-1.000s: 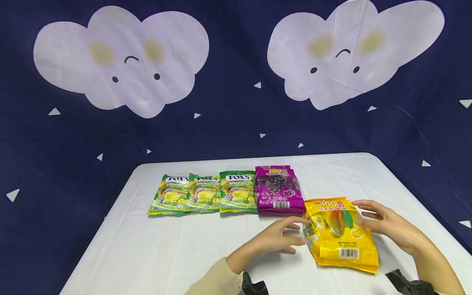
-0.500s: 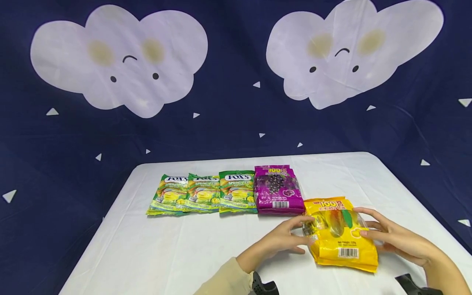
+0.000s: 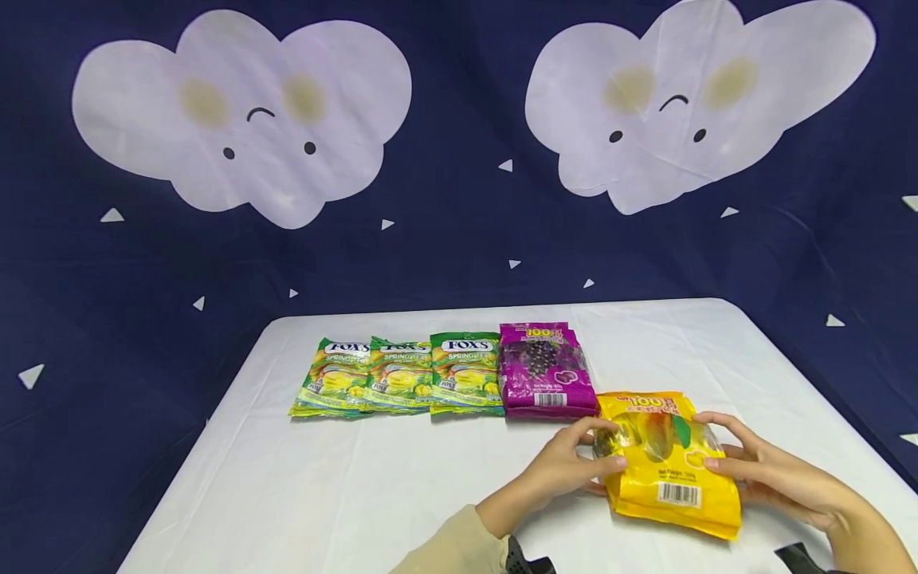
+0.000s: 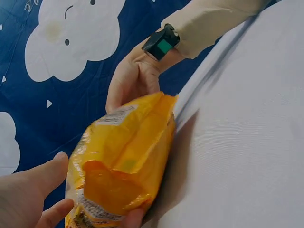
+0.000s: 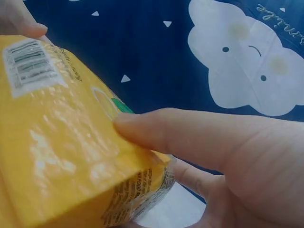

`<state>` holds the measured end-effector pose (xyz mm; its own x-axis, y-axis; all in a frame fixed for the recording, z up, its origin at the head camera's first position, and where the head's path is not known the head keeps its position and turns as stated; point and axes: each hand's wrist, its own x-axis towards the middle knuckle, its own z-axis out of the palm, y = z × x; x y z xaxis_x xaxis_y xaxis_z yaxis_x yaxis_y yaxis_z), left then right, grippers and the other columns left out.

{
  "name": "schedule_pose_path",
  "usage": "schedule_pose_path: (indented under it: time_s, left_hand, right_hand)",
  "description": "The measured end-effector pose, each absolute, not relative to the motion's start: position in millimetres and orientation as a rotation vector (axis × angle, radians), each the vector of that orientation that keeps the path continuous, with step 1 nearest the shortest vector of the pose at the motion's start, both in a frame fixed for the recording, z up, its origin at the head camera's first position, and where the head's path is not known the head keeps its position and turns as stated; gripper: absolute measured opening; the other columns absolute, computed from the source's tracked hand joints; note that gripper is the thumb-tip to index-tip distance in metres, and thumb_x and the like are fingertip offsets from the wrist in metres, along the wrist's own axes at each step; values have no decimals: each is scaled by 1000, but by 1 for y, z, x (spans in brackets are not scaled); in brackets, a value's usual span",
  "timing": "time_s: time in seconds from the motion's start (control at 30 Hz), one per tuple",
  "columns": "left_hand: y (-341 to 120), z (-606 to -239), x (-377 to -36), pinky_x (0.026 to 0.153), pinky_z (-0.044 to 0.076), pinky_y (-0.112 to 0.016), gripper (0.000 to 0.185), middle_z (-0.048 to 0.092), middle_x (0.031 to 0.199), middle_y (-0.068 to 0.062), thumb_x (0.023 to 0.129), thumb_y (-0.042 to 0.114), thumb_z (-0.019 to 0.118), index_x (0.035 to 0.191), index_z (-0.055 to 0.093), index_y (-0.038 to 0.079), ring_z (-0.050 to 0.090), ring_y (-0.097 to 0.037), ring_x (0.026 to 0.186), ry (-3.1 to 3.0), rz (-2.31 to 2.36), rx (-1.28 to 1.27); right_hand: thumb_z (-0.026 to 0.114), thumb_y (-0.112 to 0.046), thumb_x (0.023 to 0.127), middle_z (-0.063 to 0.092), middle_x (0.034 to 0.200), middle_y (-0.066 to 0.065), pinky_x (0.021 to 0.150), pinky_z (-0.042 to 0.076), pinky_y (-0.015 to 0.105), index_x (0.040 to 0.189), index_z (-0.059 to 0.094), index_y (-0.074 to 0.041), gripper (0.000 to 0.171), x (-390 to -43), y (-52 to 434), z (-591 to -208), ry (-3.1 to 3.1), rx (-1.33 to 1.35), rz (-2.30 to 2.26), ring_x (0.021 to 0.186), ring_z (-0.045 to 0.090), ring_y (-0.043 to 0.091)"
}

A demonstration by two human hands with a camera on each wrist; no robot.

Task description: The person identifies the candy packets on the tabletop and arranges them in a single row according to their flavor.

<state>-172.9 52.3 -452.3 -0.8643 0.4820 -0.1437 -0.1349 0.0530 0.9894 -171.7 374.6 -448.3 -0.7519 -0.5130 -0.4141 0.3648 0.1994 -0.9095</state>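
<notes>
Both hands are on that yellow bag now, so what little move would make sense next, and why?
Probably lift the yellow bag and carry it up beside the purple bag. The left hand and right hand grip its two sides, and it lies nearer the person than the row of three green bags and the purple one, whose right side is free.

A dark navy backdrop cloth (image 3: 459,247) fills the whole back of the scene, creased and hanging down past the far edge of the surface. Two big pale clouds are printed on it, the left cloud (image 3: 244,112) and the right cloud (image 3: 688,96), each with dot eyes and yellowish cheeks. Small white triangles (image 3: 505,165) are scattered across the navy. In front, a white surface (image 3: 344,478) with rounded far corners, evenly lit, faintly wrinkled.
</notes>
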Motion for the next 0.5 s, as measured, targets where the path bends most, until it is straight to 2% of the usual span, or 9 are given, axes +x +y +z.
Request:
schedule_pose_path:
  time_s: [0.17,0.37,0.5]
  left_hand:
    - [54,-452,-171,70,53,-25,44,50,114,0,82,21,79,119,60,32,59,-7,80,2126,1677,438]
    - [51,-450,-169,63,56,-22,54,43,116,4,82,6,77,129,58,24,63,-6,76,1996,1694,630]
    - [50,-449,-167,66,54,-19,57,39,116,5,81,7,78,130,57,29,61,-4,76,2004,1661,632]
  right_hand:
    - [44,-10,102,5,142,39,93,47,48,136,33,-46,52,-167,373,-450,1747,-187,-1647,115,51,31]
    - [49,-9,99,-12,145,42,92,48,47,134,33,-47,54,-163,371,-450,1789,-200,-1627,116,52,32]
    - [54,-10,97,-15,145,42,90,49,47,135,32,-46,57,-161,370,-446,1844,-198,-1592,115,51,30]
